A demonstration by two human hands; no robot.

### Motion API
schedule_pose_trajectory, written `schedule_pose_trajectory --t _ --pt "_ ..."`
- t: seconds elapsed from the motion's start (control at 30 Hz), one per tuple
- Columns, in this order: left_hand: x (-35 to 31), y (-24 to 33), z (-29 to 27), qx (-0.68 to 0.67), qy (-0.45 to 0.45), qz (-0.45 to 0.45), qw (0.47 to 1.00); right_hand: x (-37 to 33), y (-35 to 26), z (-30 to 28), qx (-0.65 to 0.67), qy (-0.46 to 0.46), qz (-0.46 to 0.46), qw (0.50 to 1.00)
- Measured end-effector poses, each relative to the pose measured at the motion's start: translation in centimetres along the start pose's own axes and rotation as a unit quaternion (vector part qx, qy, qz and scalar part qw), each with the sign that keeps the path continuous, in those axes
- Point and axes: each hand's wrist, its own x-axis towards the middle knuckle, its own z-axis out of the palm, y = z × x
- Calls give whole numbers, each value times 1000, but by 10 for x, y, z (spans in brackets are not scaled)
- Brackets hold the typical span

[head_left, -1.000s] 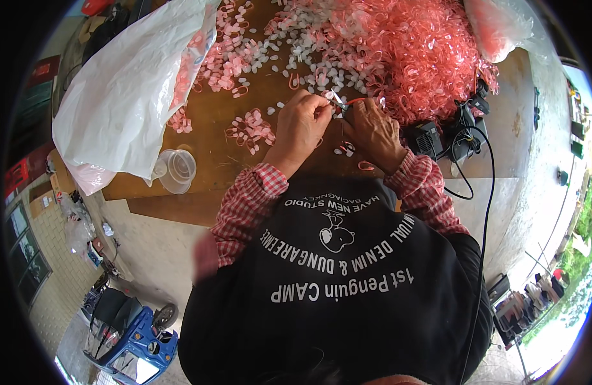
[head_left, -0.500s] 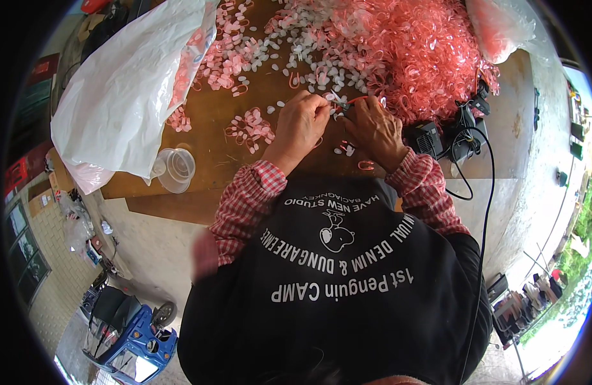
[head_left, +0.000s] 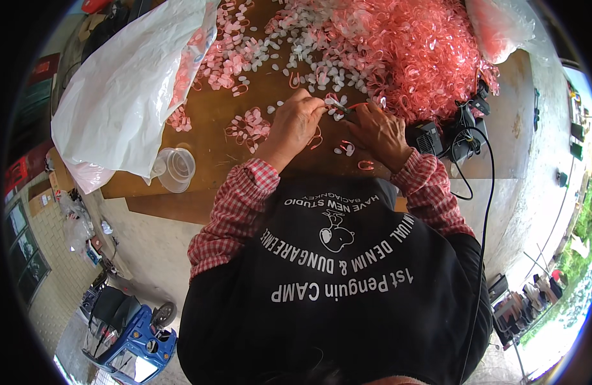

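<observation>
My left hand (head_left: 293, 127) is pinched on a small pink plastic loop (head_left: 317, 138), part of which hangs out below the fingers. Wrapped round a pair of small cutters (head_left: 352, 108) with an orange-red handle, my right hand (head_left: 381, 133) keeps the jaws pointed left at the left fingertips. A pale bit shows by the jaws, too small to make out. Below the right hand lie a pink loop (head_left: 366, 165) and a few white and pink bits (head_left: 344, 149). Beside the left hand sits a small pile of pink pieces (head_left: 250, 126).
A large heap of pink loops (head_left: 418, 58) covers the table's far right, with white oval pieces (head_left: 302, 45) along it. At left are a white plastic bag (head_left: 129, 90) and a clear plastic cup (head_left: 176, 171). A black corded device (head_left: 463, 138) stands at right.
My left hand has shifted slightly left and down, and more of the pink loop shows under it. The right hand has turned a little, with the cutters still in it.
</observation>
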Motion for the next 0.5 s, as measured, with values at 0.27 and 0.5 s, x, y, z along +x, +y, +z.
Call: schedule_pose_trajectory --t 0.27,0.5 --pt "3 -2 -9 -12 -30 46 998 2 4 -5 3 24 -43 999" --pt "6 -1 -12 1 -50 53 997 2 6 -8 -24 28 -57 998"
